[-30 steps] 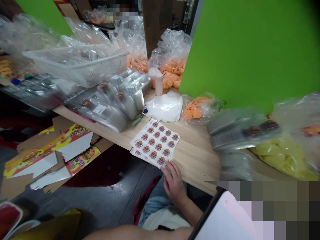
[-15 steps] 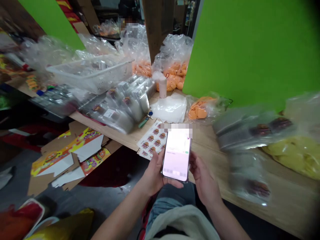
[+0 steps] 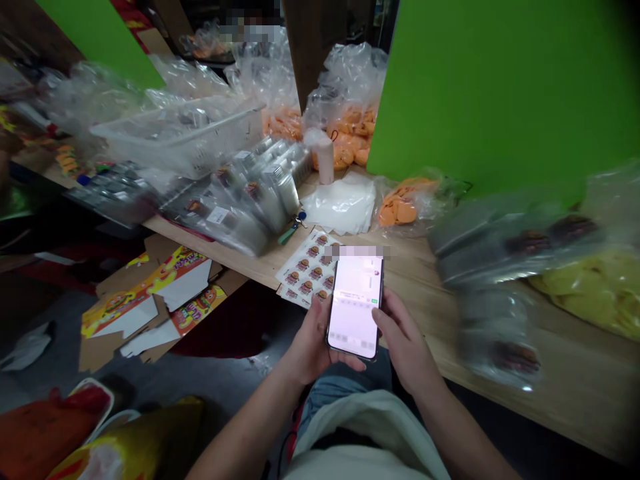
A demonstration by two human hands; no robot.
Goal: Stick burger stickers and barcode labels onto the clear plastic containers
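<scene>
Closer in than a moment earlier, the half-curled right hand brings its thumb to the edge of a black-framed smartphone, its hold unclear. The cupped left hand grips that one lit phone, long axis pointing straight ahead, midway between both hands. Just beyond lies one white sheet of round burger stickers, partly under the phone's far end in view, on a pale wooden table.

A packing workshop, with a wooden table holding bagged orange pieces, burger sticker sheets, and flattened printed cartons below.
</scene>
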